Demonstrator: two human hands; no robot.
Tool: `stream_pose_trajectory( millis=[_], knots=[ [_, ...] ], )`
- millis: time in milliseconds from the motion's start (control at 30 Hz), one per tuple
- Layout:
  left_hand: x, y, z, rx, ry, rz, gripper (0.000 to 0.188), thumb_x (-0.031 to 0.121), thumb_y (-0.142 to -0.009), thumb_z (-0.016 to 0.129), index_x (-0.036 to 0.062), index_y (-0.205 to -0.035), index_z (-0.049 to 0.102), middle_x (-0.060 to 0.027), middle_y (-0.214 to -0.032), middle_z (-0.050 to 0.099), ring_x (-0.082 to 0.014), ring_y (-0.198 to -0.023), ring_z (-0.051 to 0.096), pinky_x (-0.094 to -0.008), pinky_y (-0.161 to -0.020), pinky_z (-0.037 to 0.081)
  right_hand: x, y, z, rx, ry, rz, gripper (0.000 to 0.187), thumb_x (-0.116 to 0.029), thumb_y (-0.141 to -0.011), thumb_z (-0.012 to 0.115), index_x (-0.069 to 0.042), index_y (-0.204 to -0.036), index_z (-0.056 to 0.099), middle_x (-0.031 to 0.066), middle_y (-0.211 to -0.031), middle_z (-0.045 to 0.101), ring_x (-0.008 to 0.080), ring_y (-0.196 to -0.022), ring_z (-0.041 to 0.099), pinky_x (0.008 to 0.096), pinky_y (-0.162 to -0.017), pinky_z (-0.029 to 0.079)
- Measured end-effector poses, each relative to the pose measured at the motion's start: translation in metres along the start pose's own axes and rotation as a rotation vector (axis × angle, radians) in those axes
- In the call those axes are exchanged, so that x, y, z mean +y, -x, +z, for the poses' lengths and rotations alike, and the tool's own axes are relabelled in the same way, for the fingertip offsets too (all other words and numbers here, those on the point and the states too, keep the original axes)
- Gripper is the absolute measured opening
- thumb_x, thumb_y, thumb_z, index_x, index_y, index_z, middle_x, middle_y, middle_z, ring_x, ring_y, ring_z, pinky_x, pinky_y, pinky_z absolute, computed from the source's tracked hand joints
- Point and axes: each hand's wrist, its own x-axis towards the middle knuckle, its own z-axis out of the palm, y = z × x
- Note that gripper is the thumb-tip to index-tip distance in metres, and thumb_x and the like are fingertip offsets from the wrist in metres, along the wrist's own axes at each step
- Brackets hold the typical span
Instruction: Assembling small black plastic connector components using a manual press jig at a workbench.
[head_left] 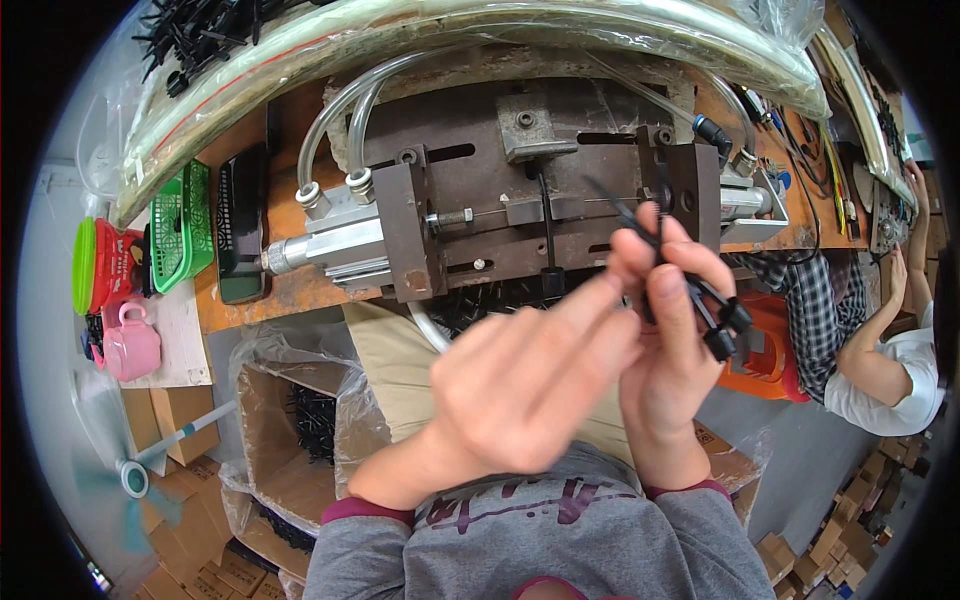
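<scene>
In front of the metal fixture (470, 160), my right hand (668, 345) is closed around a few thin black plastic strips with blocky heads (722, 330). The heads hang out on its right side, and the thin ends point up and left. My left hand (535, 390) reaches across from the left, slightly smeared, its fingers drawn together against the strips at my right fingers. What its fingertips pinch is hidden. Another black strip (547, 225) stands in the fixture between two small metal blocks, its head toward me.
Air cylinders (335, 250) with clear hoses flank the fixture. A green basket (182, 225), a black tray (243, 225) and a pink cup (132, 343) are at left. A plastic-lined carton (270, 405) holds black pieces. Another person (890, 375) sits at far right, near an orange stool (765, 350).
</scene>
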Motion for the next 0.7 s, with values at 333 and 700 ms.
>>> stream_pose_trajectory(
  millis=[333, 700],
  knots=[
    [-0.002, 0.004, -0.011, -0.002, 0.11, -0.133, 0.047, 0.005, -0.066, 0.088, -0.0011, -0.11, 0.072, -0.015, -0.107, 0.069, -0.0267, -0.087, 0.069, -0.0327, -0.071, 0.059, 0.003, -0.002, -0.014, -0.08, 0.288, -0.164, 0.019, -0.005, -0.102, 0.056, 0.005, -0.118, 0.059, 0.0266, -0.122, 0.063, 0.0267, -0.093, 0.073, 0.0356, -0.081, 0.062],
    [-0.022, 0.002, 0.007, -0.129, -0.203, -0.097, 0.03, 0.014, -0.07, 0.083, 0.0023, -0.096, 0.073, -0.0133, -0.12, 0.071, -0.0222, -0.074, 0.07, -0.0303, -0.067, 0.056, -0.022, -0.006, -0.038, -0.234, 0.743, -0.506, 0.024, 0.001, -0.095, 0.063, -0.001, -0.117, 0.056, 0.0211, -0.108, 0.07, 0.0203, -0.074, 0.069, 0.0296, -0.069, 0.057]
  ],
)
